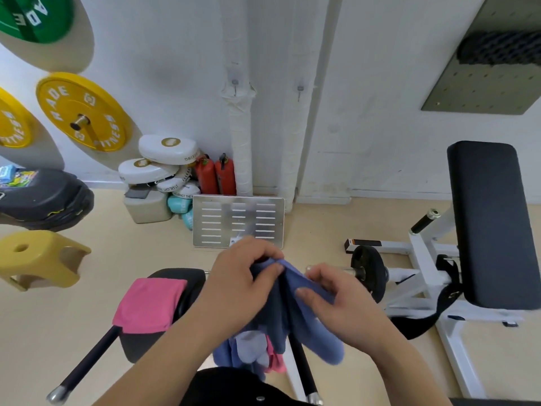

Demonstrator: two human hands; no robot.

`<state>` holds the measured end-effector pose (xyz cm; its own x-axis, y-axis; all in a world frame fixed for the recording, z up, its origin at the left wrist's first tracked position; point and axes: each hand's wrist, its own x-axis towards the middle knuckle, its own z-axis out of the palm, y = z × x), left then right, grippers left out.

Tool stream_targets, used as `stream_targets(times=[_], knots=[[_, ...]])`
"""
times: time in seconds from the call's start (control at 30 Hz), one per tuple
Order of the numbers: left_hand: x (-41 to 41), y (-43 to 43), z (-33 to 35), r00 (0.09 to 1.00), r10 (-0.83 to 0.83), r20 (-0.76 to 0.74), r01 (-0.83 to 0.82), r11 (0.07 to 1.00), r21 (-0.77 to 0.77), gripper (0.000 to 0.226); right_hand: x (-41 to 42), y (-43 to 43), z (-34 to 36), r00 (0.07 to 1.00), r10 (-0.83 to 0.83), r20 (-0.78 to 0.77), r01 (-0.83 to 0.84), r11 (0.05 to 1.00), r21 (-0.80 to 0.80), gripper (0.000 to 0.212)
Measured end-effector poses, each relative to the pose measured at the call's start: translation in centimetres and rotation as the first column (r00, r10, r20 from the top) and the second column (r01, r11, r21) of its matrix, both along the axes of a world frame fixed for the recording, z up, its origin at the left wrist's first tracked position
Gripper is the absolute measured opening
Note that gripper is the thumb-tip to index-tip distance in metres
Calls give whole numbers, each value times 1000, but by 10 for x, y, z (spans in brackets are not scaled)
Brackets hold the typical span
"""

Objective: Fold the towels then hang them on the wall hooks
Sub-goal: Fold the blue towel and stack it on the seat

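The room is bright and evenly lit; the white wall (366,98) reads pale and flat; the yellow weight plate (83,112) and green weight plate (32,16) throw soft grey shadows to their right and below, so the light comes from above and left; the metal plate (238,221) carries a mild sheen; wide-angle distortion stretches the left edge and curves the padded bench (494,224) at right; the blue towel (301,323) looks slightly soft at its near edge.

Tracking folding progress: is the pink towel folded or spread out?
Folded: the pink towel lies as a compact rectangle draped over the black pad.
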<state>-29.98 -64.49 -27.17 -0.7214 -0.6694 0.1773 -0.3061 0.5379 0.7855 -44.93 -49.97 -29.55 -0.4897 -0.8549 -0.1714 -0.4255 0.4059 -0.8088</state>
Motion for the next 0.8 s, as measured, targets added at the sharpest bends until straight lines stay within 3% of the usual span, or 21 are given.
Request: stream_targets(times=[0.07,0.13,0.23,0.37,0.47,0.6,0.67,0.8], knots=[[1,-8,9,995,97,-37,-97,995,4,15,-4,4,-15,998,55,-17,-53,992,114,25],[4,-19,15,974,218,-60,-214,974,71,14,-7,9,-24,998,0,67,-7,995,102,34],[11,-40,16,933,359,-36,-351,925,147,14,-13,18,-28,944,-172,282,164,985,51,23],[15,-47,3,906,422,17,-418,891,176,13,-23,21,-38,937,-244,250,222,968,114,17],[14,-43,-6,897,440,38,-438,876,201,11,-20,22,-44,911,-309,272,283,950,130,17],[8,-37,-10,908,403,115,-418,849,323,26,-10,15,-37,816,-457,353,493,870,-15,14],[3,-26,-9,934,332,133,-357,829,430,39,-1,5,-25,808,-445,387,505,861,-63,14],[-11,15,-13,968,250,35,-216,749,626,40,24,-17,-9,784,-352,511,453,888,-82,17]])
